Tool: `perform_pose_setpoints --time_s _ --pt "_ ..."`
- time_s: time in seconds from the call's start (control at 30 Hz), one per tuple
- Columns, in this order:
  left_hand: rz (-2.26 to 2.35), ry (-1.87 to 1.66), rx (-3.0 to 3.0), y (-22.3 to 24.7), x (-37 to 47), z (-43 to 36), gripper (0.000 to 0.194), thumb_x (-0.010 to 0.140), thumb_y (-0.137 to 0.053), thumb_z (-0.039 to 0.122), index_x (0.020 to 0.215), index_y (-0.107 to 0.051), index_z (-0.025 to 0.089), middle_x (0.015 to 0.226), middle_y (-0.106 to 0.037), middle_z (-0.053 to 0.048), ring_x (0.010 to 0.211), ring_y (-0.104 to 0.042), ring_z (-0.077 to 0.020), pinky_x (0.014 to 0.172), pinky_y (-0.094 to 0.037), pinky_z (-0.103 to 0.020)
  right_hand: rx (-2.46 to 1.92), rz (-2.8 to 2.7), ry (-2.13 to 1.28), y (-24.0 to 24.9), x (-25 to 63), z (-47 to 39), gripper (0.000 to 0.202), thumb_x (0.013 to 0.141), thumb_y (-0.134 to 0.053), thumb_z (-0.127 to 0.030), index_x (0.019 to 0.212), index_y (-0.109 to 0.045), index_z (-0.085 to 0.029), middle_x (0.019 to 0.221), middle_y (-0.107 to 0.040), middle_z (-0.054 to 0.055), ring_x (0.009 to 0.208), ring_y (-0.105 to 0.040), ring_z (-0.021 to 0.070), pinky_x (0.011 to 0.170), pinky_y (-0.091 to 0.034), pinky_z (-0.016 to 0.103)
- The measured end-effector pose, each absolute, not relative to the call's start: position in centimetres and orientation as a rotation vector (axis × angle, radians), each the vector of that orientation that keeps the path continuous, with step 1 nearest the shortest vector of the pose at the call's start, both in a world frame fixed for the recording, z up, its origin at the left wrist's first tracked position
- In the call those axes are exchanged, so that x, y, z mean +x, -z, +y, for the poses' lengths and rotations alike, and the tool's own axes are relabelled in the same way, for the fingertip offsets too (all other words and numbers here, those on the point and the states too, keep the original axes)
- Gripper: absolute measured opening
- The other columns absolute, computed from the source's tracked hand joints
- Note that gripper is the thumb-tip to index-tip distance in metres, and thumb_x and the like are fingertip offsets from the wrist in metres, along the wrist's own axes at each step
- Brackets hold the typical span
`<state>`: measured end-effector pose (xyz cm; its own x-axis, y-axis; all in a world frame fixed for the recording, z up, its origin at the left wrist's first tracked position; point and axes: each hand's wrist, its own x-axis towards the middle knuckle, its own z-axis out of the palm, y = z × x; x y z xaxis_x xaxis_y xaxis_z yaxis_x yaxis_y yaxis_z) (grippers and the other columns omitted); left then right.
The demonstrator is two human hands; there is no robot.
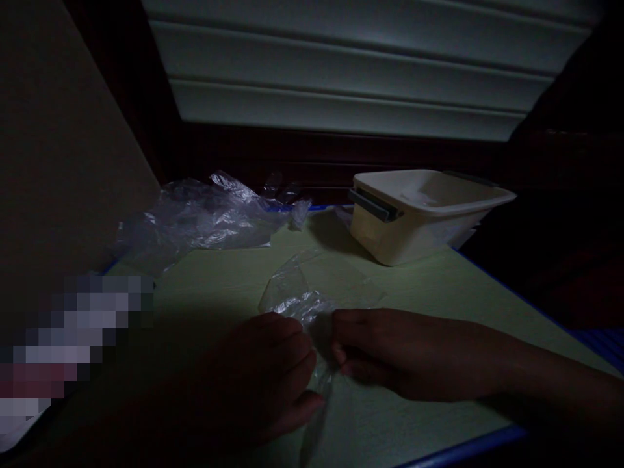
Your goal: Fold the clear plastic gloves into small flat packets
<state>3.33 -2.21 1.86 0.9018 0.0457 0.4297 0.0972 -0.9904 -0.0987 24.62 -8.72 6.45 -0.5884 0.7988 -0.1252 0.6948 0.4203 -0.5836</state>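
Film [297, 304] partly hidden by left hand [277, 374]; too dark to tell its grip. Right hand [375, 344]: curled fingertips hidden, hold unclear; forearm [550, 370] cut off at right. Item [88, 325] left of hands pixelated, unidentifiable. Beyond right hand, whitish contents [416, 196] of box [412, 237] indistinct. Desk [429, 289] below hands cut off.

Our left grip [280, 370] curled knuckles up, thumb [307, 404] pointing right, our right grip [373, 348] curled just beside it, right forearm [526, 370] level, left forearm [160, 403] in shadow
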Motion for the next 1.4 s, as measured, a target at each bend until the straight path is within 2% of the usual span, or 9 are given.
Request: perform_pose_setpoints --time_s 0.23,0.4,0.47,0.57,0.73,0.87,1.13,1.3,1.4 --pt "-0.018 0.821 -3.0 -2.4 2.6 -2.3 0.041 0.096 -0.044 0.051 0.087 -0.06 0.015 0.083 -0.065 -0.005 0.074 -0.057 -0.0183 0.068 -0.047 -0.033 -1.36 -2.411 -0.938 -6.9 24.4 -8.9 0.013 0.091 -0.05 -0.007 0.083 -0.05 -0.018 0.08 -0.053 0.0 0.067 -0.05 0.0109 0.059 -0.041 0.021" --pt "-0.065 0.553 -3.103 -2.6 2.7 -2.1 0.059 0.079 -0.057 0.071 0.092 -0.061 0.014 0.084 -0.063 -0.003 0.073 -0.055 -0.019 0.067 -0.044 -0.033 -1.392 -2.338 -1.061 -6.7 24.6 -8.6 0.011 0.092 -0.049 -0.013 0.082 -0.048 -0.018 0.078 -0.053 -0.001 0.067 -0.05 0.0112 0.059 -0.04 0.021" --pt "-0.108 0.512 -3.109 -2.4 2.9 -2.0 0.052 0.077 -0.066 0.064 0.091 -0.061 0.014 0.084 -0.063 -0.003 0.073 -0.054 -0.0194 0.067 -0.043 -0.033 -1.391 -2.315 -1.104 -6.5 24.6 -8.5 0.01 0.093 -0.048 -0.016 0.083 -0.048 -0.018 0.077 -0.052 -0.001 0.067 -0.049 0.0114 0.059 -0.04 0.022" --pt "-0.146 0.554 -3.07 -1.8 3.2 -1.9 0.02 0.09 -0.061 0.036 0.084 -0.059 0.016 0.077 -0.06 -0.001 0.07 -0.052 -0.0182 0.066 -0.041 -0.032 -1.376 -2.313 -1.112 -6.4 24.7 -8.5 0.009 0.092 -0.049 -0.015 0.084 -0.049 -0.018 0.078 -0.053 0.0 0.069 -0.05 0.0118 0.062 -0.041 0.022" --pt "-0.121 0.607 -3.068 -1.1 2.9 -1.5 0.02 0.092 -0.045 0.012 0.075 -0.053 0.018 0.071 -0.054 0.0 0.064 -0.047 -0.0176 0.061 -0.037 -0.032 -1.365 -2.393 -0.981 -6.6 24.7 -8.7 0.008 0.087 -0.062 -0.018 0.09 -0.056 -0.016 0.088 -0.059 0.003 0.077 -0.056 0.0146 0.067 -0.044 0.024" --pt "-0.136 0.704 -3.101 -1.0 2.7 -1.6 0.016 0.091 -0.046 0.013 0.081 -0.058 0.017 0.079 -0.059 -0.002 0.072 -0.052 -0.019 0.07 -0.042 -0.033 -1.324 -2.526 -0.723 -6.5 24.7 -8.5 0.026 0.079 -0.076 -0.024 0.094 -0.059 -0.013 0.097 -0.059 0.007 0.089 -0.056 0.0195 0.076 -0.045 0.028" --pt "-0.176 1.012 -3.012 -2.0 2.8 -2.3 0.03 0.097 -0.044 0.023 0.072 -0.058 0.017 0.078 -0.061 -0.004 0.068 -0.054 -0.0157 0.068 -0.046 -0.03 -1.307 -2.548 -0.656 -5.9 24.6 -8.2 0.011 0.088 -0.065 -0.022 0.094 -0.062 -0.014 0.095 -0.061 0.007 0.088 -0.057 0.0192 0.079 -0.047 0.03" --pt "-0.149 0.895 -2.94 -2.2 2.6 -2.6 0.046 0.099 -0.042 0.031 0.057 -0.057 0.018 0.071 -0.061 -0.002 0.065 -0.053 -0.0153 0.065 -0.045 -0.03 -1.31 -2.574 -0.674 -5.9 24.6 -8.1 0.012 0.087 -0.067 -0.023 0.094 -0.062 -0.015 0.099 -0.062 0.007 0.094 -0.058 0.0201 0.085 -0.046 0.032" --pt "-0.143 0.863 -2.939 -2.2 2.8 -2.7 0.041 0.098 -0.046 0.028 0.061 -0.061 0.017 0.069 -0.061 -0.001 0.066 -0.054 -0.0151 0.069 -0.045 -0.03 -1.293 -2.582 -0.676 -6.0 24.6 -8.2 0.012 0.087 -0.067 -0.022 0.094 -0.062 -0.015 0.099 -0.063 0.007 0.095 -0.059 0.0203 0.086 -0.046 0.032"
